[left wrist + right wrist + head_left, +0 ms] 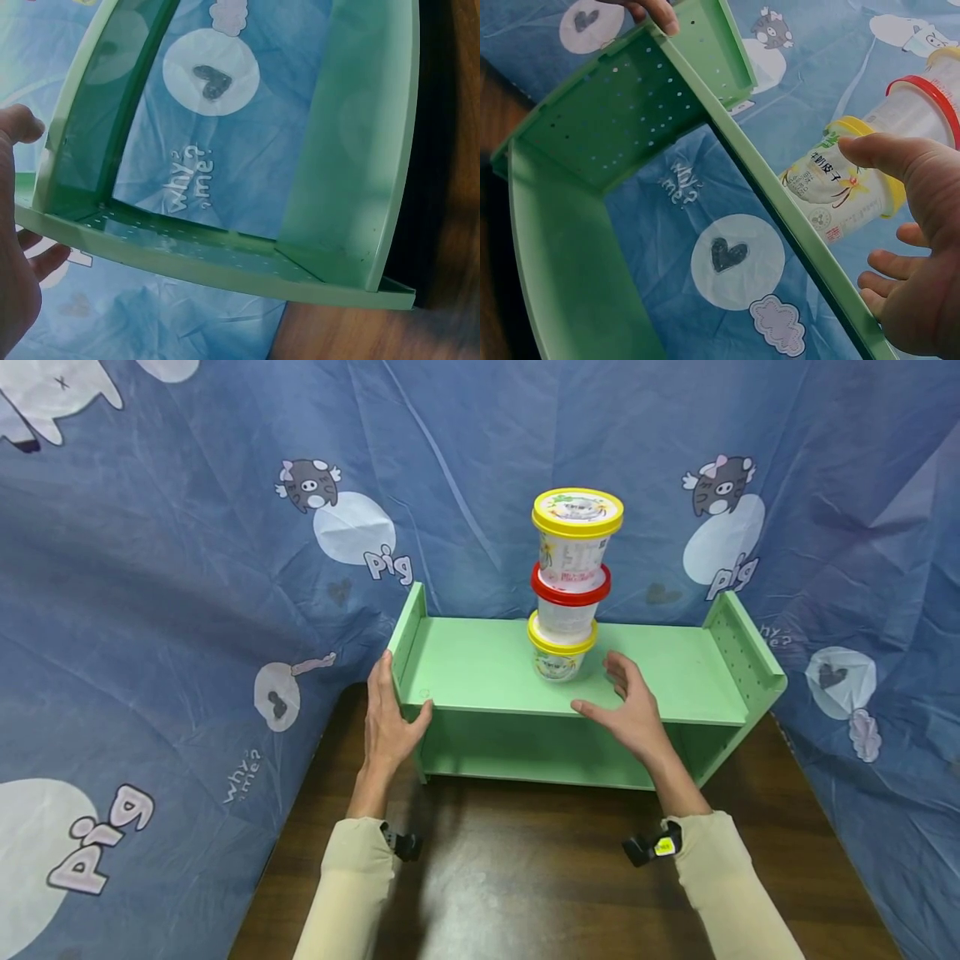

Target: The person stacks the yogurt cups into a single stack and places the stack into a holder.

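Three lidded tubs stand in a stack on the top board of a green shelf unit. The bottom tub has a yellow lid, the middle tub a red lid, and the top tub a yellow lid. At the unit's left end, my left hand grips the side panel, its thumb by the board's front edge and its fingers along the outside. My right hand is just right of the bottom tub, thumb and fingers spread apart, holding nothing. The right wrist view shows its thumb overlapping the bottom tub.
The shelf unit stands on a dark brown wooden table against a blue curtain printed with pigs. Under the top board is an open lower compartment. A perforated right side panel rises above the top board.
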Action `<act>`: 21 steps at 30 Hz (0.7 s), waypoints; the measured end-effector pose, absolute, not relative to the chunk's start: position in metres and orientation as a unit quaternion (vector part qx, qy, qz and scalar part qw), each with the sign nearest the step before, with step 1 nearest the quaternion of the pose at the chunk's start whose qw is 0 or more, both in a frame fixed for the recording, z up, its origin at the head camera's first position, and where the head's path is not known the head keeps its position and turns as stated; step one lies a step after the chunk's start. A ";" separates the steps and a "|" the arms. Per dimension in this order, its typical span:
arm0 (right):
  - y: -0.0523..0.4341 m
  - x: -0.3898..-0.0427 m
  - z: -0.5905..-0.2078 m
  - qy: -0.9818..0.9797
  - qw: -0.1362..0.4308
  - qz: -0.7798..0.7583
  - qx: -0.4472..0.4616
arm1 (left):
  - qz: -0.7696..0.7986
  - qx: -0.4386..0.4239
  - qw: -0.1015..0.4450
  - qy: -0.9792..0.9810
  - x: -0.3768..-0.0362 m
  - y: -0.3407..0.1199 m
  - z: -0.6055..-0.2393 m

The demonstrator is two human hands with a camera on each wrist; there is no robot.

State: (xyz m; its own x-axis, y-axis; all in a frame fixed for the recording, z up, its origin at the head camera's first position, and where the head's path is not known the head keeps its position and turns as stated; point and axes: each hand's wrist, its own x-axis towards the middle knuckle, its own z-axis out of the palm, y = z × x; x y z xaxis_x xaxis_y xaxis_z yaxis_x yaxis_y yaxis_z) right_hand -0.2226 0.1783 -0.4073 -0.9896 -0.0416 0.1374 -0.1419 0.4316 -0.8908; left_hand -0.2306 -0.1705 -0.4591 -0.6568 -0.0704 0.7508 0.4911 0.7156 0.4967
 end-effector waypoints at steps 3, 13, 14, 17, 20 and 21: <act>0.180 -0.220 -0.408 -0.847 0.048 0.527 0.053 | -0.349 -0.122 0.396 -0.841 -0.230 -0.170 -0.459; 0.184 -0.209 -0.411 -0.847 0.062 0.523 0.070 | -0.332 -0.122 0.403 -0.844 -0.222 -0.166 -0.456; 0.185 -0.208 -0.412 -0.848 0.064 0.521 0.072 | -0.330 -0.122 0.402 -0.845 -0.220 -0.165 -0.456; 0.187 -0.205 -0.413 -0.854 0.070 0.511 0.073 | -0.326 -0.122 0.399 -0.848 -0.218 -0.164 -0.457; 0.189 -0.202 -0.415 -0.859 0.079 0.500 0.073 | -0.325 -0.123 0.398 -0.849 -0.215 -0.164 -0.457; 0.189 -0.200 -0.415 -0.862 0.080 0.496 0.072 | -0.323 -0.124 0.397 -0.850 -0.214 -0.163 -0.457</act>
State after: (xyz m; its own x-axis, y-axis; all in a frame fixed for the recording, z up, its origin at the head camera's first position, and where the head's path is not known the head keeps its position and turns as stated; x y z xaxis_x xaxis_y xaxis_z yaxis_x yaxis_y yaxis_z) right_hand -0.2002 0.1893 -0.4148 -0.9766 -0.0449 0.2102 -0.2043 0.4984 -0.8425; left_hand -0.2140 -0.1634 -0.4573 -0.6543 -0.0465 0.7548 0.4670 0.7603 0.4516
